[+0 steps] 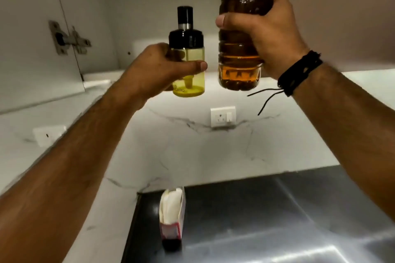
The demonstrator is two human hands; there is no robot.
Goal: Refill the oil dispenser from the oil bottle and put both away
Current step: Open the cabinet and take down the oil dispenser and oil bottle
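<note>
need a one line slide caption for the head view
Left hand holds a yellow-tinted black-capped oil dispenser, right hand a clear plastic amber oil bottle, both raised before an open white cabinet.

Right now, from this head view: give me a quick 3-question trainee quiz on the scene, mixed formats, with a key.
1. True or false: the oil dispenser has its black cap off.
2. Multiple choice: what does the right hand grip? A) the tissue box B) the oil bottle C) the cabinet door
3. Fill in: the left hand holds the ____ up in front of the open cabinet.

Key
1. False; the black cap sits on top.
2. B; the oil bottle, holding dark amber oil, is raised beside the dispenser.
3. oil dispenser. The tissue box stays untouched, down on the dark counter.
</note>
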